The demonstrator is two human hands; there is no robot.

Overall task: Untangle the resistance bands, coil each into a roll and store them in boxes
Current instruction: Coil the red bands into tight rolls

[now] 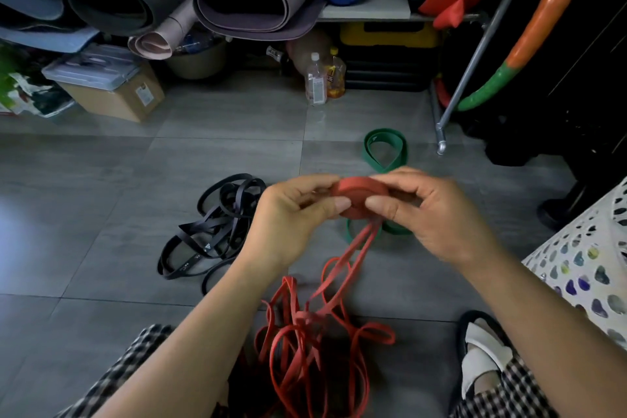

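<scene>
Winding the red band (325, 332) onto the small red roll (359, 197) at frame centre goes best, I judge, with steady tension and edges stacked flush while loose loops feed up from the lower middle. The left hand (291, 214) and right hand (431, 217) both pinch the roll, fingers curled close. Black bands (210, 231) lie centre-left, a green band (385, 149) above.

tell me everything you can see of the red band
The red band is a flat, rubbery-looking strip. One end is wound into a small tight roll, pinched between the left hand and right hand. Two strands hang from the roll to a loose tangled heap on the grey floor near the person's legs.
</scene>
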